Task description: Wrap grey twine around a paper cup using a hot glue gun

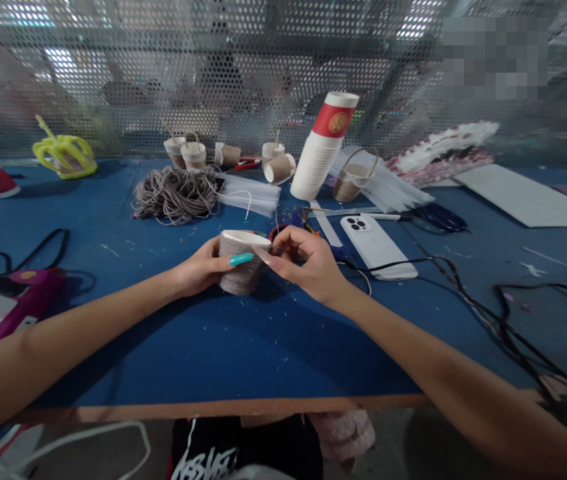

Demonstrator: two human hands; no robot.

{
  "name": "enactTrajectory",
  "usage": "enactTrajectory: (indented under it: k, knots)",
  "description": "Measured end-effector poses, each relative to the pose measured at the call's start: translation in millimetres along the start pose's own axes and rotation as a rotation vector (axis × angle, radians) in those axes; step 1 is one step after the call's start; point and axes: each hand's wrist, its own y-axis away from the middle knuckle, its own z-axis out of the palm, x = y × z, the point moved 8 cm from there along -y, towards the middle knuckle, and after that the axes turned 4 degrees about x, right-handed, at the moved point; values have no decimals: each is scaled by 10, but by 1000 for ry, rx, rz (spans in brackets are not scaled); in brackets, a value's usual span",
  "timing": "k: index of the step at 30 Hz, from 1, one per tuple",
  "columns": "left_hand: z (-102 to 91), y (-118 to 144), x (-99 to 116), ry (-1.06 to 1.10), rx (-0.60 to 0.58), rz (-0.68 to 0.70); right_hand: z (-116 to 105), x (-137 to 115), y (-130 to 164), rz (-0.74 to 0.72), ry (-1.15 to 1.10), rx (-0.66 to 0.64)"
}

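Note:
A paper cup (236, 277) wound with grey-brown cord is held above the blue table, its white rim facing up. My left hand (203, 268) grips it from the left, thumb with a turquoise nail across its near side. At the cup's right rim, my right hand (308, 263) has its fingers pinched together, thumb and fingertips touching the cup's edge. What lies between those fingertips is too small to make out. Behind the cup lies a tangled heap of grey cord (176, 193).
A leaning stack of white paper cups (313, 157) stands behind my hands, near several cord-wrapped cups, including a handled one (352, 181). A white phone (377, 245) and black cables (463, 293) lie right. At left are a magenta glue gun (26, 293) and a yellow woven piece (66, 153).

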Motion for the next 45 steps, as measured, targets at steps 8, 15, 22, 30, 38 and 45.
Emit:
enactTrajectory:
  k: [8, 15, 22, 30, 38, 45]
  knots:
    - [-16, -7, -15, -45, 22, 11, 2, 15, -2, 16, 13, 10]
    - [-61, -6, -32, 41, 0, 12, 37, 47, 21, 76, -125, -68]
    - [-86, -11, -78, 115, -72, -67, 10, 56, 21, 50, -84, -51]
    - [-50, 16, 11, 117, 15, -24, 26, 34, 40, 4, -75, -112]
    - [-115, -16, -66, 150, -42, -44, -33, 35, 33, -1, -107, -108]
    - [-128, -36, -15, 284, -51, -72, -87, -59, -5, -252, 316, -118]
